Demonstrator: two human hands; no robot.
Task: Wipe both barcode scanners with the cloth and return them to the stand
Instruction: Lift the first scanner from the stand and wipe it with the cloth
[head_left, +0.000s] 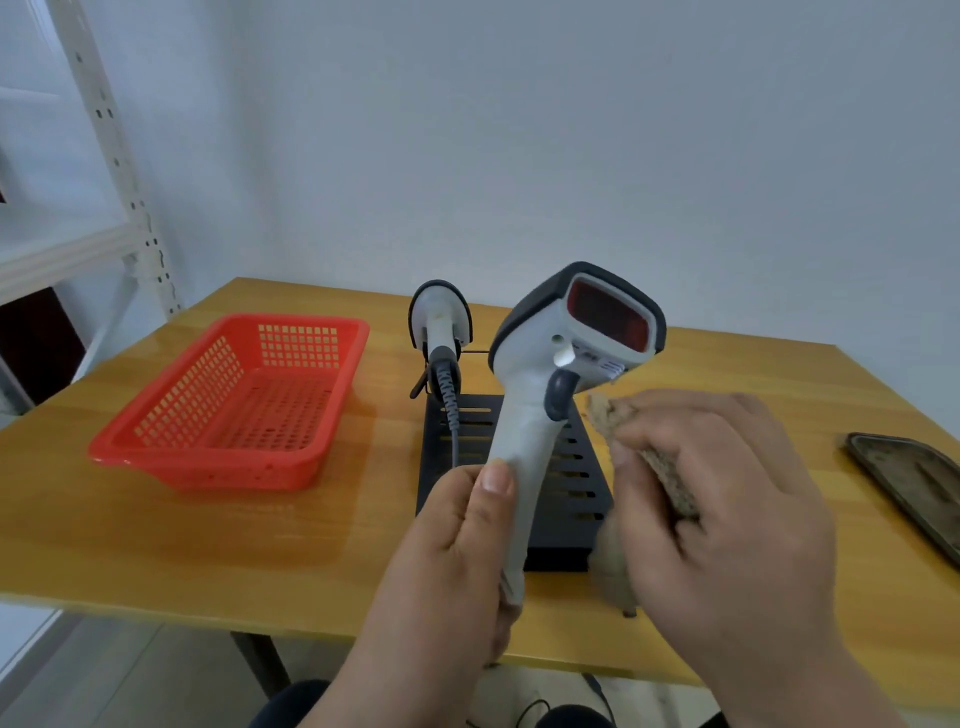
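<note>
My left hand (457, 540) grips the lower handle of a grey-and-black barcode scanner (550, 374) and holds it upright above the table, its red window turned toward me. To the right of the handle, my right hand (722, 499) holds a bunched tan cloth (665, 467), which lies just beside the scanner; contact is unclear. A second scanner (440, 325) with a coiled cable sits on the black slotted stand (576, 483) behind, its head facing away.
An empty red plastic basket (234, 405) stands on the left of the wooden table (182, 535). A dark flat tray (914, 483) lies at the right edge. White metal shelving (119, 171) rises at the far left, and the wall is close behind.
</note>
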